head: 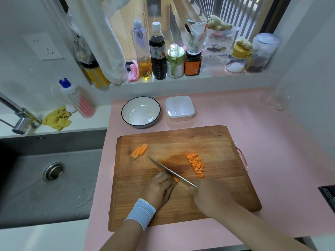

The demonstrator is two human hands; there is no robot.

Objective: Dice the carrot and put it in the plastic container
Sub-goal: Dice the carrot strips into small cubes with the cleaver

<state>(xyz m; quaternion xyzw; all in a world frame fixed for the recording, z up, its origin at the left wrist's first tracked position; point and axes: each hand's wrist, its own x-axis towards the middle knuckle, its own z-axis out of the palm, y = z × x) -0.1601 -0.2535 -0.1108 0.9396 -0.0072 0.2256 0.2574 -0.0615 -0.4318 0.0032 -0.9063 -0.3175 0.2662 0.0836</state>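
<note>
many small orange carrot cubes [196, 164]

Quick headcount on the worktop [268, 142]

One chopping board [217, 189], one knife [170, 171], one bowl [129, 105], one plastic container [179, 107]. Two hands: left hand [160, 189], right hand [208, 196]. Carrot sticks [139, 150]: maybe three, hard to tell. One pile of dice [196, 164], too many to count, plus one carrot piece [175, 179]
</note>
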